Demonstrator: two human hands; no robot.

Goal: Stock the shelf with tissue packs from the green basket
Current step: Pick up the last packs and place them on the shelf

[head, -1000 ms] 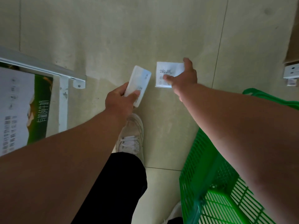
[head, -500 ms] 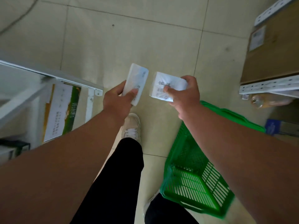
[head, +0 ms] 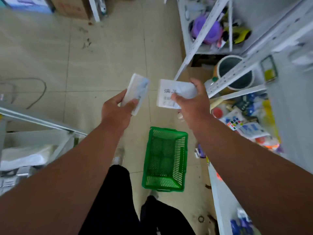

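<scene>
**A tissue pack in each hand, over the aisle floor**

At the far left stands a low metal rack (head: 39, 119) with pale bagged goods on it, too blurred to read. A thin cable (head: 36, 92) loops on the tiled floor (head: 105, 48) beyond it.

The person's left hand (head: 116, 111) is held out over the floor and grips a white tissue pack (head: 136, 92) by its lower end. The thumb lies across the near face and the fingers (head: 122, 94) curl round the far side, so the pack stands tilted, its top leaning to the right.

Just beside it, apart by a narrow gap, the right hand (head: 194, 106) holds a second pack (head: 171, 94), face toward us, with dark printed characters on the wrapper. The thumb presses on the front and the fingers wrap over the right edge, pinching the pack between them.

Below and between the forearms, the green basket (head: 165, 182) sits on the floor close to the person's black trousers (head: 116, 200). Its mesh bottom shows bare.

To the right rises the white shelf (head: 237, 73), its slotted uprights slanting across the view. A purple tub (head: 208, 29) sits on an upper level, a round bin (head: 235, 73) lower down, and mixed small packets (head: 245, 121) crowd the level nearest the right hand.
</scene>
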